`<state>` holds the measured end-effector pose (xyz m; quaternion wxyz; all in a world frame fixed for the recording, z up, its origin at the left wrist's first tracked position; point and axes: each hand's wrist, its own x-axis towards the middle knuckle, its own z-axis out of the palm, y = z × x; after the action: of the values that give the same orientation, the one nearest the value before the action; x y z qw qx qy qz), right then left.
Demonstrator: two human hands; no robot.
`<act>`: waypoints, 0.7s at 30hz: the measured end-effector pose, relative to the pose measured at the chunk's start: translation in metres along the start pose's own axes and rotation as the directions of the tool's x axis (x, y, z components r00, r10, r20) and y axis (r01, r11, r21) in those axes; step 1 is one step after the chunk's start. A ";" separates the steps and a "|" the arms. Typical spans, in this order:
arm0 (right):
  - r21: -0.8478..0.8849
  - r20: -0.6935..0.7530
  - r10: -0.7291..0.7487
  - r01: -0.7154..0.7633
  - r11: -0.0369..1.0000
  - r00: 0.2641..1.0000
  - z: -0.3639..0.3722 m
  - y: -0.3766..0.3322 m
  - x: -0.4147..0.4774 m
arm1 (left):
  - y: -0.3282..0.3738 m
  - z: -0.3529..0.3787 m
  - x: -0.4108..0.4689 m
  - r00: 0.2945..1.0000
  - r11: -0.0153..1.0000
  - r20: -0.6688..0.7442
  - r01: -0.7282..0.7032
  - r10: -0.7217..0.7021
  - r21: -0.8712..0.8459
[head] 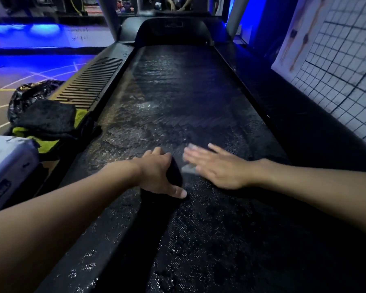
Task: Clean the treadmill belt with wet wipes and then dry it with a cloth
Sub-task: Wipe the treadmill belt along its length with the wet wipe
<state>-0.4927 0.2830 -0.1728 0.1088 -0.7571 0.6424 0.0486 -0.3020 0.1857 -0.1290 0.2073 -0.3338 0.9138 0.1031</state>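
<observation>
Obscured: the wet wipe [190,168] is blurred and mostly covered by the right hand [218,168]; only pale edges show.
Cut off: the white container [6,161] at the left edge, label unreadable.
Belt: the treadmill belt [178,92] is dark, with glossy wet streaks mid-length.
Right hand: fingers straight, slightly apart, pressing the wipe onto the belt.
Left hand [156,176]: fingers curled round a dark cloth [156,208] lying on the belt's left side.

Black speckled treadmill belt [178,92], black cloth [156,208], pale grey wipe [189,169], yellow-green and black towels [49,123], white black-gridded wall [342,70]
</observation>
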 end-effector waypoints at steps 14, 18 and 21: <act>0.057 -0.004 -0.044 0.044 0.997 0.999 0.011 0.004 -0.026 | 0.023 -0.001 0.013 0.999 0.997 -0.014 -0.047 0.048 0.065; 0.009 0.012 0.146 -0.146 0.989 0.989 0.000 0.035 -0.021 | 0.026 -0.009 0.016 0.998 0.999 0.047 -0.041 0.041 -0.004; 0.040 0.004 0.077 -0.077 0.996 0.997 0.009 0.023 -0.037 | 0.040 -0.002 0.021 1.000 0.999 -0.008 0.023 -0.023 0.027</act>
<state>-0.5215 0.3170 -0.1756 0.1229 -0.7294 0.6717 0.0406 -0.3432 0.2030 -0.1349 0.2092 -0.3419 0.9120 0.0871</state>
